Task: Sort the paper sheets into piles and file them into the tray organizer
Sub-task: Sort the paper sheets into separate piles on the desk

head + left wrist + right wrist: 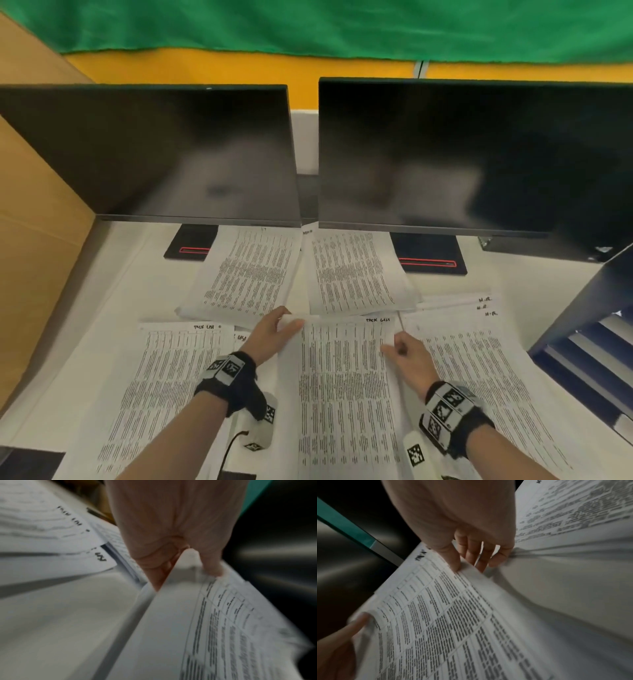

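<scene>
A printed sheet (pixel 342 394) headed "Task List" is held over the desk in front of me, between both hands. My left hand (pixel 286 322) pinches its top left corner; in the left wrist view the thumb (pixel 212 568) lies on top of the sheet (pixel 214 635) and the fingers are under it. My right hand (pixel 394 344) pinches the right edge near the top, thumb (pixel 455 566) on the printed sheet (pixel 445 622), fingers beneath. The dark blue tray organizer (pixel 582 325) stands at the right edge.
Paper piles lie around the held sheet: near left (pixel 164 383), near right (pixel 479 370), far left (pixel 246 270) and far right (pixel 352 270). Two dark monitors (pixel 154 154) (pixel 462 154) stand behind them on black bases. A cardboard panel (pixel 34 222) walls the left side.
</scene>
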`<state>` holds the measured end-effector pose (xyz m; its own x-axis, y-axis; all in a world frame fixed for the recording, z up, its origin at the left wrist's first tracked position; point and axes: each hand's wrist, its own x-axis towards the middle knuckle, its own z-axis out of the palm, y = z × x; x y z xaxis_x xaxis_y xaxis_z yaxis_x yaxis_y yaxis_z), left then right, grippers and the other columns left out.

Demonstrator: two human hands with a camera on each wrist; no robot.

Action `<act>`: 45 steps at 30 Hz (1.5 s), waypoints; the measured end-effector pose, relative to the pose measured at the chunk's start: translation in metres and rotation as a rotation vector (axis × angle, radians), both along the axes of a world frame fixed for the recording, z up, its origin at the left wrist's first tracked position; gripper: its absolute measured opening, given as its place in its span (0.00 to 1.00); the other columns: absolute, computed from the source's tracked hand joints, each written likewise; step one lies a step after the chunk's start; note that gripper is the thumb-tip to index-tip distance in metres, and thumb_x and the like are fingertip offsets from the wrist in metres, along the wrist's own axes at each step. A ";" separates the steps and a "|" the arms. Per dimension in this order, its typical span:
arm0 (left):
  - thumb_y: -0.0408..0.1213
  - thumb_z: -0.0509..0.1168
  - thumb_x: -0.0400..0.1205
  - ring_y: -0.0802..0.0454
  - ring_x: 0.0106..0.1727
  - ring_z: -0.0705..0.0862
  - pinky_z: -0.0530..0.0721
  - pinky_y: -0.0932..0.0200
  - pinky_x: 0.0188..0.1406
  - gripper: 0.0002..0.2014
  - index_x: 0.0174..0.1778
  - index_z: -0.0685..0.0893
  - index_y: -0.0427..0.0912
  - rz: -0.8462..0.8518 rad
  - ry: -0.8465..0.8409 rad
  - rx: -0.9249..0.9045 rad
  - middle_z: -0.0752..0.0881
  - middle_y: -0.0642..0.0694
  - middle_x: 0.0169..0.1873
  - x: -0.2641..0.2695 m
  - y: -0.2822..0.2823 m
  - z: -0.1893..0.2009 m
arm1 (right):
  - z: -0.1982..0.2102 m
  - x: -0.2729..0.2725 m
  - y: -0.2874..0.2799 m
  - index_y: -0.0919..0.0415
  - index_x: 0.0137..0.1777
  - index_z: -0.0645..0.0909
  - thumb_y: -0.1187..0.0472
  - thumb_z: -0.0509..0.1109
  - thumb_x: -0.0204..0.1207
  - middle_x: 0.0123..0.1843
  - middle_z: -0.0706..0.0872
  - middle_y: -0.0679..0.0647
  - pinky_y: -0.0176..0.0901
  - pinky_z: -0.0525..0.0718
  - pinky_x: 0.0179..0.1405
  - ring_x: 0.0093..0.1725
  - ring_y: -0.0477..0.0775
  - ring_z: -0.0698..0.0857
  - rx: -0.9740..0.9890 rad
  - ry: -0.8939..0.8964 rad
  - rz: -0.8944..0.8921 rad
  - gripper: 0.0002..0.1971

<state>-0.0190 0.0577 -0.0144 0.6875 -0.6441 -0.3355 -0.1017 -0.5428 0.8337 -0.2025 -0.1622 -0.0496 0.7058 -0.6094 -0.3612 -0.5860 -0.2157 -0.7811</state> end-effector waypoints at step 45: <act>0.33 0.58 0.81 0.47 0.57 0.78 0.77 0.46 0.60 0.16 0.63 0.79 0.49 -0.285 -0.690 0.356 0.81 0.48 0.57 0.009 -0.021 -0.031 | 0.020 -0.011 0.010 0.54 0.43 0.75 0.63 0.65 0.80 0.37 0.85 0.47 0.35 0.80 0.33 0.35 0.47 0.84 -0.411 -0.113 0.146 0.05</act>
<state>-0.0105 0.0368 -0.0455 0.6401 -0.7598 -0.1141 -0.7014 -0.6385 0.3167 -0.2140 -0.1526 -0.0295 0.8159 -0.5776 -0.0255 -0.4423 -0.5952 -0.6709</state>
